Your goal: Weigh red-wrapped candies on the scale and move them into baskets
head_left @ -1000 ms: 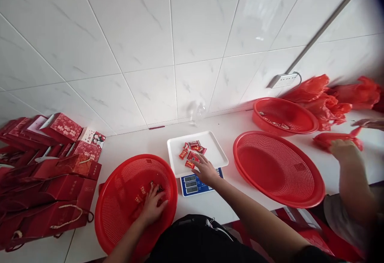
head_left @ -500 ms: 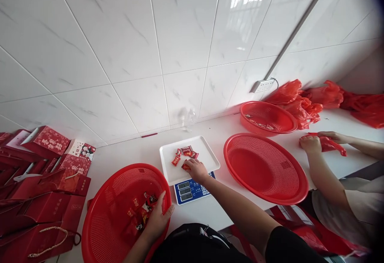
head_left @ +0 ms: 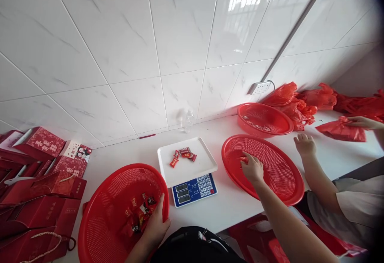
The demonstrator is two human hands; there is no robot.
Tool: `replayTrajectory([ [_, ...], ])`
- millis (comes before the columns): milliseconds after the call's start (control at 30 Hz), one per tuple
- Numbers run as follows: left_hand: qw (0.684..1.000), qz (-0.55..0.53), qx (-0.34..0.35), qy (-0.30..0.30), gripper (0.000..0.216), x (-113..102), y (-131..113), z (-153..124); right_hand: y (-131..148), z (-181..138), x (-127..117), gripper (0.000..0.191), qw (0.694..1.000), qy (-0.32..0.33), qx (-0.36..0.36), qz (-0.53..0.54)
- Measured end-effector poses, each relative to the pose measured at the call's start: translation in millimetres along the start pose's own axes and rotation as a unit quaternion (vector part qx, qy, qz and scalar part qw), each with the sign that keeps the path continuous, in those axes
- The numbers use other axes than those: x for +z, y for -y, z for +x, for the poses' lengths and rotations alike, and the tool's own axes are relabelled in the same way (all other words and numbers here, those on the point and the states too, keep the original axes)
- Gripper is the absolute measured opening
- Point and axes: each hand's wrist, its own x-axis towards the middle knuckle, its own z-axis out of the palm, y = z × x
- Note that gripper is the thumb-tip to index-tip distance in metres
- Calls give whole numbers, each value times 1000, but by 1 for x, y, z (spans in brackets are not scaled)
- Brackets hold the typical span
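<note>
My left hand is closed on the right-hand rim of a red plastic basket, which has several wrapped candies lying in its bottom. My right hand is over a second red basket, pinching a small red-wrapped candy. Between the baskets stands a digital scale with a blue keypad panel. On its white tray several red-wrapped candies lie in a loose group.
Red gift boxes are stacked at the left. A smaller red basket and red plastic bags stand along the wall, near a power strip. At right, a co-worker's hand and a held red bag show.
My right hand has moved right from the scale tray to over the second basket, carrying a candy. My left hand stays at its basket. The co-worker's hands have moved apart, one lifting the bag rightward.
</note>
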Motion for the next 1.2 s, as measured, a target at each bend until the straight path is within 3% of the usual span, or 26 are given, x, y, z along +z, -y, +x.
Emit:
replayTrajectory([
  [67, 1000, 3, 1, 13, 84, -2, 2, -1, 2, 0, 6, 51, 996, -17, -47, -78],
  [133, 1000, 4, -3, 22, 84, -4, 4, -3, 18, -7, 27, 52, 988, 6, -123, -88],
  [300, 1000, 3, -18, 22, 81, -7, 6, -11, 86, -37, 98, 61, 950, 169, -258, -57],
  [433, 999, 9, -33, 20, 83, -9, 7, -16, 134, -49, 136, 71, 938, 228, -243, -95],
  [567, 999, 13, -50, 6, 82, -11, 11, -18, 160, -49, 155, 77, 910, 294, -230, -180],
  [700, 999, 11, -53, 1, 80, -13, 16, -18, 163, -56, 166, 73, 883, 316, -277, -211],
  [933, 999, 5, -41, 7, 78, -11, 29, -13, 136, -60, 159, 45, 874, 237, -402, -132],
  [1200, 999, 41, -25, -4, 76, -8, 43, -6, 124, -41, 148, 27, 891, 238, -377, -81],
])
